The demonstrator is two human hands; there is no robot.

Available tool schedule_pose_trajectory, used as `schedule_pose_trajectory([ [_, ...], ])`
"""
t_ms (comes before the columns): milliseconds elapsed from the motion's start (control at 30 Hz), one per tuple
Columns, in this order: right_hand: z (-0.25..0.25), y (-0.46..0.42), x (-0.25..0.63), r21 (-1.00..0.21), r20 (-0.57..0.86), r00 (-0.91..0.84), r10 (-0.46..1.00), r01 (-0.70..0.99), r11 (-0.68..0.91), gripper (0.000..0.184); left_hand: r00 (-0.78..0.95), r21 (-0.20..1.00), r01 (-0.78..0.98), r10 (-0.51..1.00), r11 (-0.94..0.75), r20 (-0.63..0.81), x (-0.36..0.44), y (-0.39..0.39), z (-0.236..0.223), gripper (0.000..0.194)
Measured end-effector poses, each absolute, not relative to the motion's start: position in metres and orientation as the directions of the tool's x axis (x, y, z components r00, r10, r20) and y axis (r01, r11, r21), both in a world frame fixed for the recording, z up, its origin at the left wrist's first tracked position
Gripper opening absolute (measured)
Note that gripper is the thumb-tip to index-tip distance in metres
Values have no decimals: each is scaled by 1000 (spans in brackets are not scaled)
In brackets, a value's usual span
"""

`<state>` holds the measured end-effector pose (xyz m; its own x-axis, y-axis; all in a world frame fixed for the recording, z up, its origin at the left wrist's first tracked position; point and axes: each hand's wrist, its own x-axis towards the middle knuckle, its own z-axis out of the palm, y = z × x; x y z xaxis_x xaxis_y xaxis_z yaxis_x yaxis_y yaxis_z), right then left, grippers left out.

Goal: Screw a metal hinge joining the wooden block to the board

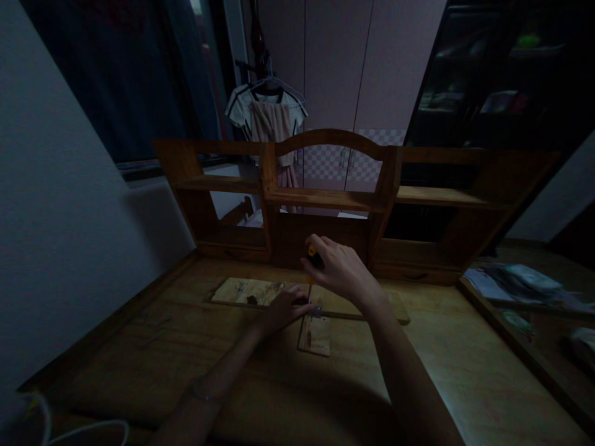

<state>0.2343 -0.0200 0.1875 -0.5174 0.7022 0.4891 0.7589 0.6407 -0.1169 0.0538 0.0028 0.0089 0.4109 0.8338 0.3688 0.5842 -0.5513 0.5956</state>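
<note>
In dim light my right hand [341, 269] is closed round the orange and black handle of a screwdriver [313, 253] held upright above a flat wooden board [260, 291] on the desk. My left hand [283, 308] rests on that board, fingers pinched at the tool's tip beside a small metal fitting [317, 310]. A smaller wooden piece [316, 336] lies just below the fitting, in front of the long board.
A wooden desk hutch [325, 198] with shelves stands at the back of the desk. A few loose screws [155, 328] lie at the left. Papers and bags [520, 282] sit on a surface at the right. A white cable [88, 427] curls at the bottom left.
</note>
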Motion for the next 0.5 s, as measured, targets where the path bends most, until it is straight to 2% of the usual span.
schedule_pose_trajectory([
  [200,187,-21,233,-141,490,-546,679,720,680,27,412,607,572,833,-552,369,54,3,8,23],
  [500,184,-17,232,-148,496,-518,697,740,656,25,420,617,570,838,-543,349,54,3,9,23],
])
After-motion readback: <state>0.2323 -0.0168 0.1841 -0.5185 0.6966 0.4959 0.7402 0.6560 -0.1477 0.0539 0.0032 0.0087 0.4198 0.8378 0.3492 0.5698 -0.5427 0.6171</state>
